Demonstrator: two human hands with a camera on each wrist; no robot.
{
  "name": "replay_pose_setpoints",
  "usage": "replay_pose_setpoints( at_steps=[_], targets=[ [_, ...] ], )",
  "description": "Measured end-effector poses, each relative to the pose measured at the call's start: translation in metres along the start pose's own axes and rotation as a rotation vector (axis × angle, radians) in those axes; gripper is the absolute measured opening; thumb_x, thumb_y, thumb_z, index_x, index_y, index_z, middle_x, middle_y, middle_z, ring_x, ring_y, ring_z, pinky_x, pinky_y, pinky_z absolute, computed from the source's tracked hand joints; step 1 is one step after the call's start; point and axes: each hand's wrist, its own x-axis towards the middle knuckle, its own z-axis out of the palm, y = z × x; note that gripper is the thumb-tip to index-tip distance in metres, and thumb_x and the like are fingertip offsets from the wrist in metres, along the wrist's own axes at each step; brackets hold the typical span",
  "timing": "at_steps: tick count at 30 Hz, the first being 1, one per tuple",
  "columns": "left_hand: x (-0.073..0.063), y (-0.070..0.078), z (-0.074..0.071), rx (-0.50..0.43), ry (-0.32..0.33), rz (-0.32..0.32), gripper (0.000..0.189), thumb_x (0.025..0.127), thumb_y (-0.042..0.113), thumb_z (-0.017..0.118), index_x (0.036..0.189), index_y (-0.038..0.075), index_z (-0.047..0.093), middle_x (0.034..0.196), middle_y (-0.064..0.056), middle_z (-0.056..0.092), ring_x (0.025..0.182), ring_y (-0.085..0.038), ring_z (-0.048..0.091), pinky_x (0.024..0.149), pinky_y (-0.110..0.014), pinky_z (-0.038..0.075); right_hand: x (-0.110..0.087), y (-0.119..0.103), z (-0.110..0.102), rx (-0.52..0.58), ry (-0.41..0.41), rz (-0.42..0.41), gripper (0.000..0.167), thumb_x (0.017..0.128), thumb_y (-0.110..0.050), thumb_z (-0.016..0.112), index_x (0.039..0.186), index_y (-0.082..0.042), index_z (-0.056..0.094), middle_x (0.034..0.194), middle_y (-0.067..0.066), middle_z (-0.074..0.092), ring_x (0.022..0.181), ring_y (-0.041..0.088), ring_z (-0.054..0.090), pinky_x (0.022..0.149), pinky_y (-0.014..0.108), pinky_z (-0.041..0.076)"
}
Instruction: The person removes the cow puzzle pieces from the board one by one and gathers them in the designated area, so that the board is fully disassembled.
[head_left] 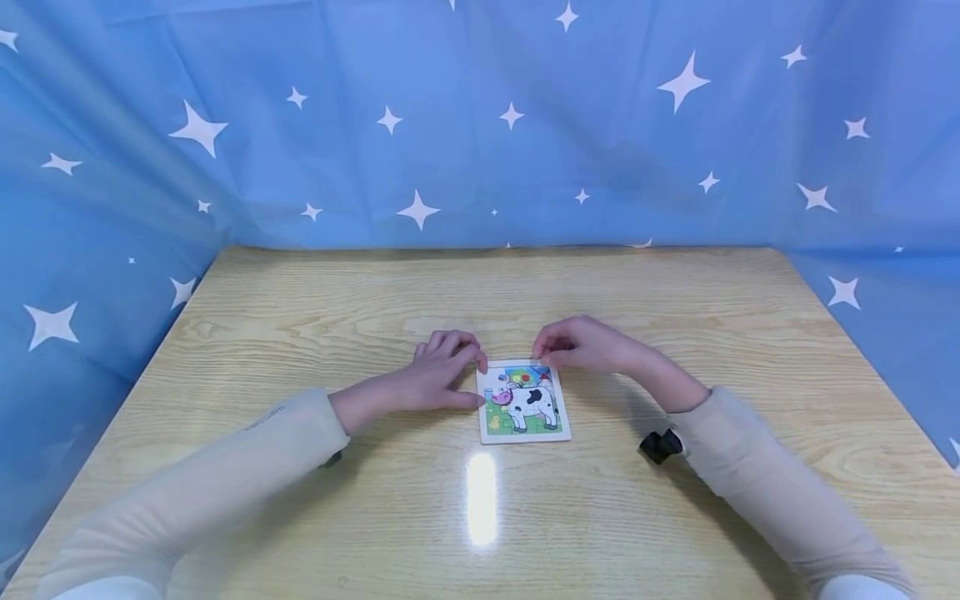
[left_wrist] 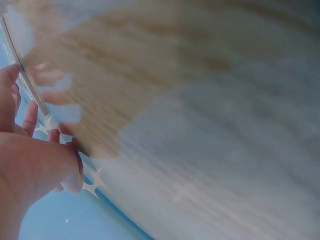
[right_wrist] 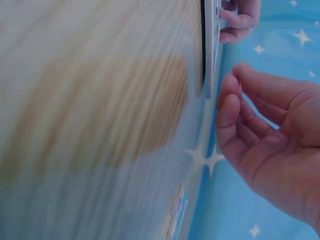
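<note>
A cow jigsaw puzzle (head_left: 525, 404) in a square, pale-bordered tray lies flat on the table. Along its left side rests my left hand (head_left: 442, 375), thumb at the left edge and index fingertip by the upper left corner. My right hand (head_left: 585, 343) is at the upper right corner, fingers bent and fingertips right at the border. In the right wrist view the thumb and fingertips of that right hand (right_wrist: 267, 122) come close together, with nothing showing between them. The left wrist view has the tray's thin edge (left_wrist: 31, 82) beside the left fingers.
The wood-grain table (head_left: 337, 300) is glossy, with a bright glare spot (head_left: 482, 500) in front of the puzzle. A blue curtain with white stars (head_left: 465, 125) hangs behind the table and at its sides. A dark wrist device (head_left: 661, 447) sits by the right cuff.
</note>
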Motion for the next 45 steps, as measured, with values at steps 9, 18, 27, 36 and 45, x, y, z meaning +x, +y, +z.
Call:
replay_pose_setpoints(
  at_steps=[9,18,27,36,45],
  targets=[
    [0.003,0.001,-0.003,0.000,-0.004,-0.004,0.039,0.101,0.035,0.077,0.131,0.017,0.059,0.163,-0.022,0.039,0.148,-0.046,0.030,0.109,-0.055,0.031,0.008,-0.006,0.005,0.007,-0.032,-0.014,0.007,0.108,-0.002,0.068,0.109,0.000,0.075,0.093,0.002,0.071,0.084,0.018,0.058,0.079,0.032,0.048],
    [0.000,0.000,-0.002,0.000,-0.005,-0.019,0.040,0.101,0.036,0.077,0.131,0.017,0.059,0.163,-0.022,0.039,0.148,-0.046,0.031,0.109,-0.055,0.032,0.019,-0.012,0.013,0.003,-0.095,-0.035,0.008,0.107,0.001,0.068,0.111,0.001,0.075,0.093,0.003,0.073,0.083,0.014,0.065,0.077,0.029,0.054],
    [-0.002,0.001,-0.002,-0.003,0.000,-0.008,0.040,0.101,0.036,0.077,0.130,0.016,0.059,0.163,-0.023,0.039,0.147,-0.046,0.031,0.108,-0.055,0.032,0.025,-0.016,0.019,-0.025,-0.126,-0.075,0.010,0.106,0.003,0.068,0.113,0.002,0.074,0.094,0.005,0.073,0.081,0.012,0.065,0.077,0.030,0.055],
    [0.000,-0.002,-0.001,-0.010,-0.006,-0.011,0.040,0.102,0.034,0.077,0.132,0.015,0.059,0.163,-0.023,0.038,0.148,-0.046,0.030,0.109,-0.056,0.032,0.027,-0.020,0.020,-0.026,-0.174,-0.044,0.013,0.102,0.003,0.075,0.114,-0.002,0.074,0.086,-0.002,0.066,0.074,0.010,0.056,0.073,0.026,0.047],
    [-0.001,0.002,-0.002,-0.005,-0.004,-0.014,0.040,0.102,0.035,0.077,0.132,0.016,0.059,0.163,-0.023,0.038,0.148,-0.046,0.030,0.110,-0.056,0.032,0.027,-0.024,0.021,-0.055,-0.185,-0.037,0.019,0.101,0.002,0.076,0.119,-0.003,0.073,0.084,-0.003,0.063,0.069,0.008,0.050,0.071,0.026,0.044]
  ],
)
